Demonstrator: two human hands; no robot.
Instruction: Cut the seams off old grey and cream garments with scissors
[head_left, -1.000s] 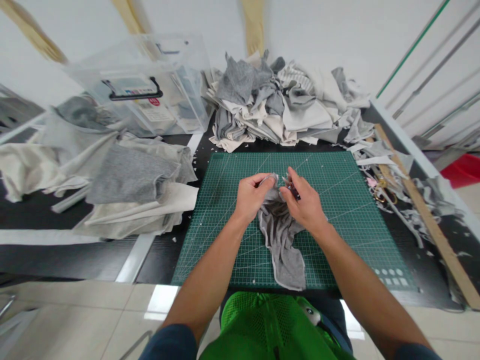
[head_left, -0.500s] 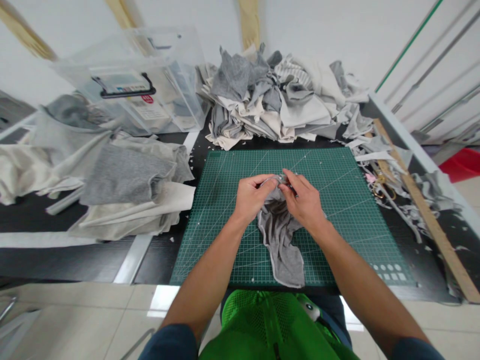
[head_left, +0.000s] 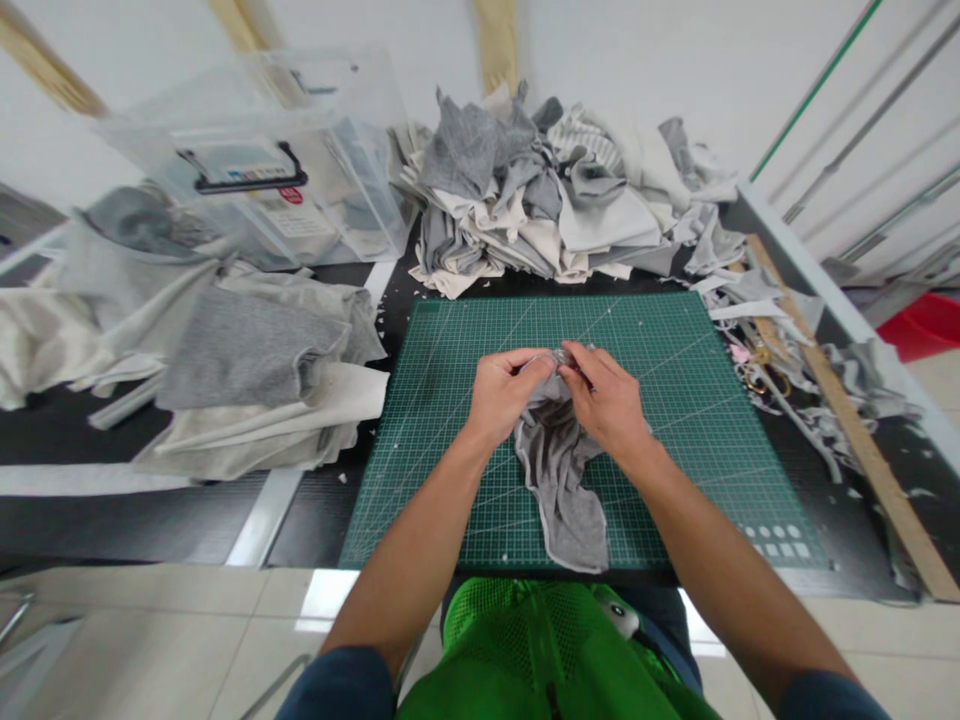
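Note:
A gathered piece of grey fabric (head_left: 571, 505) with a pale edge hangs from my fingers, its lower end lying on the green cutting mat (head_left: 450, 440). My left hand (head_left: 501, 392) pinches the top of it from the left, thumb against forefinger. From the right, my right hand (head_left: 606, 392) pinches the same bunched top edge, and the fingertips of both hands almost meet. Exactly how the cloth is folded between the fingers is too small to make out.
A heap of grey and cream cloth (head_left: 525, 200) lies behind the mat. Folded cloth (head_left: 247, 350) is piled at the left before a clear plastic box (head_left: 345, 190). To the right are a wooden ruler (head_left: 862, 430), gold-handled scissors (head_left: 765, 375) and fabric scraps.
Both hands keep their pinch on the grey fabric, the right fingers shifting very slightly left. The whole view has tilted a touch; otherwise things lie as before.

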